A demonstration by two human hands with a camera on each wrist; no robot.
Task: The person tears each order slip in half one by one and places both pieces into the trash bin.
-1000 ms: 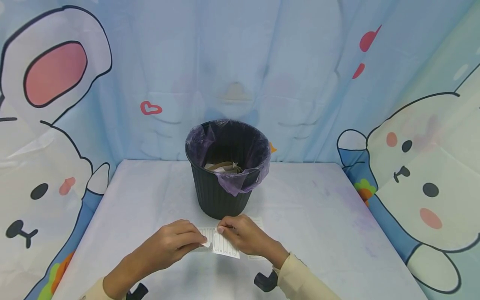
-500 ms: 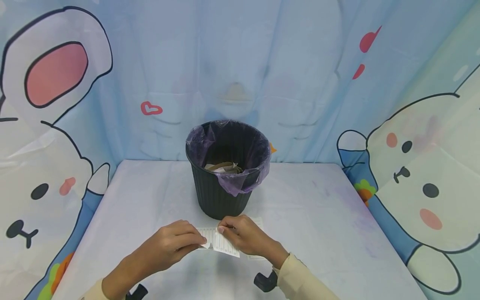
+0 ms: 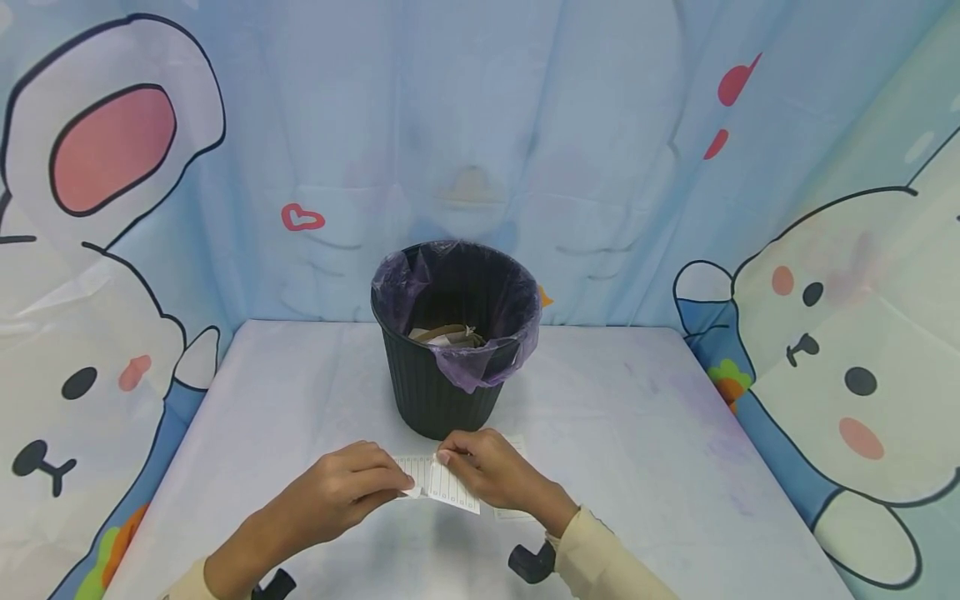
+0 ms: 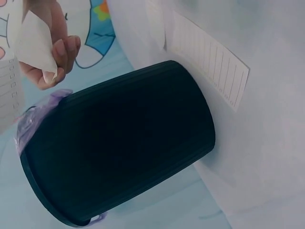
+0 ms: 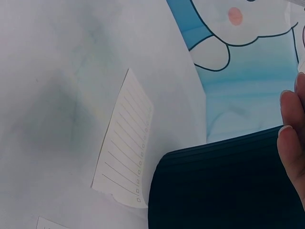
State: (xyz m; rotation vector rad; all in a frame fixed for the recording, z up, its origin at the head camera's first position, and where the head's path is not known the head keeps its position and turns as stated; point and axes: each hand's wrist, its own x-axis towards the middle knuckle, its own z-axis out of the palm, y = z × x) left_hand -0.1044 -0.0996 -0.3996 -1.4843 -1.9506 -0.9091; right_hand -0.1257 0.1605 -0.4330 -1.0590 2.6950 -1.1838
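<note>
In the head view my left hand (image 3: 363,483) and right hand (image 3: 487,471) meet just in front of the black trash bin (image 3: 446,400). My right fingers pinch a lined paper slip (image 3: 455,492) with small boxes along one edge. Between my left thumb and fingers is a small piece of white paper (image 3: 412,493); its join to the right-hand slip is hard to make out. On the table below lies another lined slip (image 4: 209,59), with a ragged end in the right wrist view. In the left wrist view, fingers (image 4: 64,52) hold a curled blank-sided piece.
The bin, lined with a purple bag (image 3: 476,367), contains several scraps (image 3: 453,336). A further paper slip (image 3: 513,513) lies partly under my right hand. A cartoon curtain (image 3: 615,167) hangs behind the white table (image 3: 637,467).
Both hands stay almost in place, still pinching the paper. The small white tip at the left fingertips has shifted very slightly.
</note>
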